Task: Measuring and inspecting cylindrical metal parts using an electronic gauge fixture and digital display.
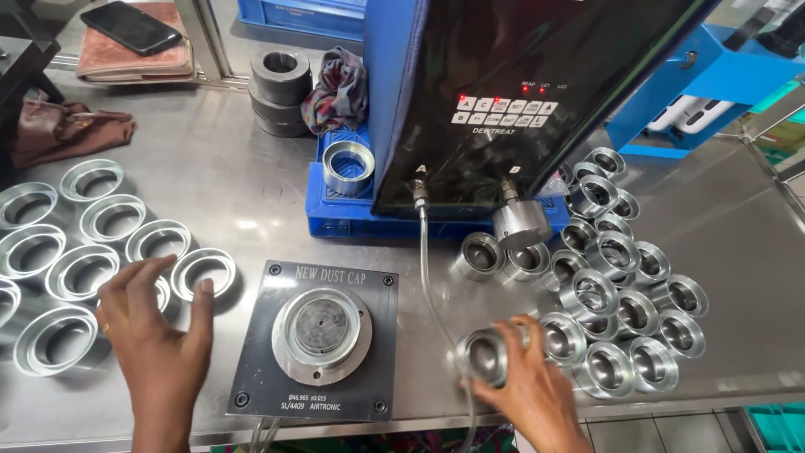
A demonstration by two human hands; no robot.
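My left hand (pixel 159 335) hovers with fingers spread over flat silver rings (pixel 80 273) lying on the left of the steel table; its fingertips reach one ring (pixel 204 270), holding nothing. My right hand (pixel 524 386) grips a shiny metal cup-shaped part (pixel 485 354) at the near edge of a cluster of like parts (pixel 620 310). Between my hands sits a dark square gauge fixture (pixel 319 335) with a round steel seat in its middle.
A black gauging unit (pixel 503 92) with lit buttons stands behind on a blue tray (pixel 335 210); a clear tube (pixel 428 285) runs from it toward the table edge. Dark rings (pixel 281 88), a rag, a phone on a brown wallet (pixel 134 42) lie at the back.
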